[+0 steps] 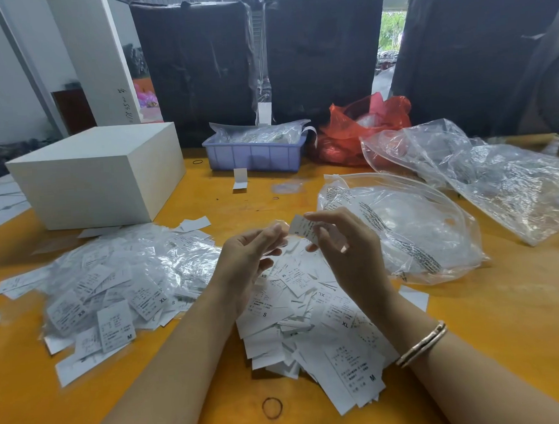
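Though partly hidden, label [301, 227] print illegible.

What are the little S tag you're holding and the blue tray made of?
The S tag, pinched by the right hand, looks like thin matte paper or fabric: white, printed. The blue tray looks like moulded plastic: smooth, ribbed walls.

Both forearms are bare, no sleeves showing; a slim, ridged, rose-gold metal bangle [423, 343] circles the right wrist.
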The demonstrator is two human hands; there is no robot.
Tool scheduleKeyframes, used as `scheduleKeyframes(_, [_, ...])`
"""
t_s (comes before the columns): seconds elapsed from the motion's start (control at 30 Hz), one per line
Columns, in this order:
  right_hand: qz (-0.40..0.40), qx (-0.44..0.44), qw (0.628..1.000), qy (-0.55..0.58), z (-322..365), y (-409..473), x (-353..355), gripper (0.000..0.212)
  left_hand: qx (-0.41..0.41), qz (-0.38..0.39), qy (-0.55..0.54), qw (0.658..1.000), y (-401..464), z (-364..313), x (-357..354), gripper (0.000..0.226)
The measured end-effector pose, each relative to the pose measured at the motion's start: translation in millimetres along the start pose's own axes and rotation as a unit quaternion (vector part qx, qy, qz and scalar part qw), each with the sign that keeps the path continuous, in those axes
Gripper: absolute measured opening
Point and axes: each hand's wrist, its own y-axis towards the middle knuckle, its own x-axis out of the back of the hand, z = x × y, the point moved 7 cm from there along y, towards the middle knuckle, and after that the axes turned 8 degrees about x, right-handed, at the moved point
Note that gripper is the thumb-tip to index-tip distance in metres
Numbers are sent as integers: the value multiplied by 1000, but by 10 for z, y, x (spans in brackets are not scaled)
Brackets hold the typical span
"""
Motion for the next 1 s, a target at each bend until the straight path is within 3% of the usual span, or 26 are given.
scheduleKeyframes(0.1, [-6,-4,1000,1,-9,-3,12,26,2,11,3,1000,4,-1,-14,31])
scheduleKeyframes(0.3, [26,10,1000,11,8,-16,-38,29,1,24,-16,1000,-2,-8,-30,23])
scheduleKeyframes(0.5, [75,-91,990,80,-95,-100,-147,28,-15,50,-23,998,-30,-45,-67,20])
scheduleKeyframes(0.63, [25,-180,969,166,-188,-123,-123,21,-16,30,-23,999,-36,-48,-36,20])
scheduleKeyframes(0.8, [-73,-228,946,220,-240,-122,-46,30,-19,12,-26,999,-35,-56,-17,23])
scheduleKeyframes(1.0, [-56,-206,954,209,-170,-108,-73,26,-16,12,-27,999,-36,-55,-17,25])
